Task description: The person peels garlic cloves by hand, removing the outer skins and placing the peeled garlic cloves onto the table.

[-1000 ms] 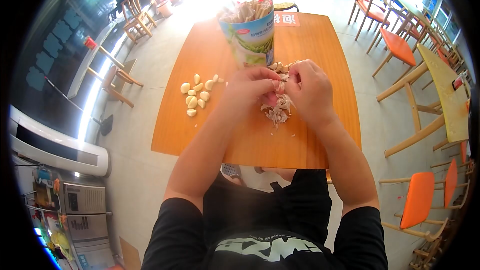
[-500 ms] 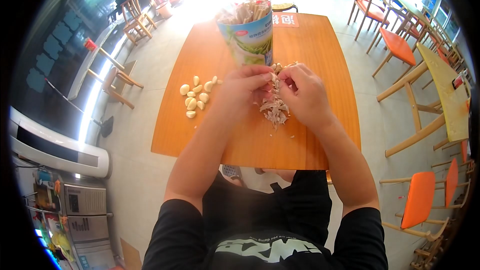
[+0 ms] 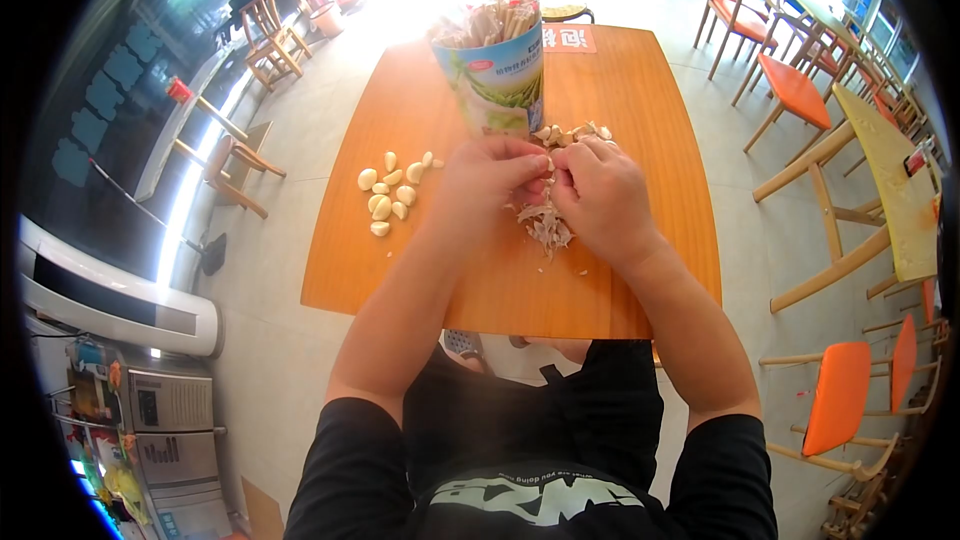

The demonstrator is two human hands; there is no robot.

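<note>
Left hand: The left hand [image 3: 485, 178], near the centre of the frame, has its fingers bent and pinched together on a small pale piece [image 3: 549, 165], which is mostly hidden by the fingers.
Right hand: The right hand [image 3: 606, 190], just right of centre, is curled, its thumb and fingertips closed on that same piece, meeting the left hand's fingertips.
Peeled garlic: A loose group of smooth, cream-coloured cloves [image 3: 367, 179] lies on the tabletop, left of the left hand; some touch, others lie apart.
Garlic skins: A pile of papery, whitish skins [image 3: 549, 232] lies below the fingertips, with a few small scraps nearer the front edge.
Unpeeled garlic: Cloves in their skins [image 3: 591, 130] are clustered just beyond the hands, to the right of the bucket's base.
Bucket: A tall blue and green printed bucket [image 3: 500, 80] stands upright at upper centre, filled with thin wrapped sticks [image 3: 508, 15].
Table: The orange-brown wooden table [image 3: 640, 80] fills the middle of the frame, with a red and white sign [image 3: 570, 38] at its far edge.
Room: Wooden chairs with orange seats [image 3: 795, 95] stand on the pale floor [image 3: 715, 190] at right.
</note>
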